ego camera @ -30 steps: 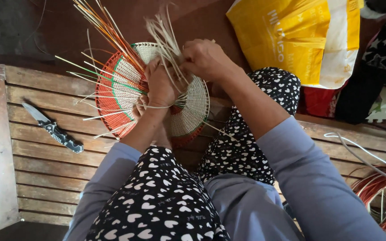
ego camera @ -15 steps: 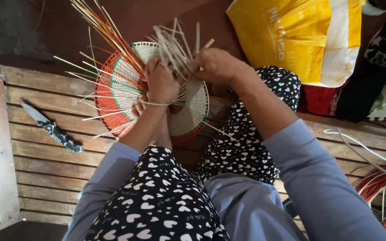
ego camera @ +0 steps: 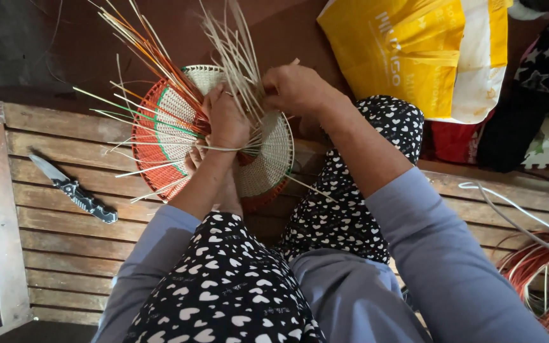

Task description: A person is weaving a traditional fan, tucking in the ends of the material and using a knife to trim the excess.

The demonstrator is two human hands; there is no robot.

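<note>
Half-woven orange-and-cream basket, strands upright

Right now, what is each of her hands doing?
Left hand: closed on the woven basket, gripping it among the strands.
Right hand: closed, fingers pinching the pale loose strands.

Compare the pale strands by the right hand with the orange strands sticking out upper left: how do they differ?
The pale strands are cream, while the orange strands are orange mixed with a few green. The pale strands stand bunched between the left hand and right hand; the orange strands fan out freely, with neither hand closed on them. Both rise from the round woven basket.
</note>
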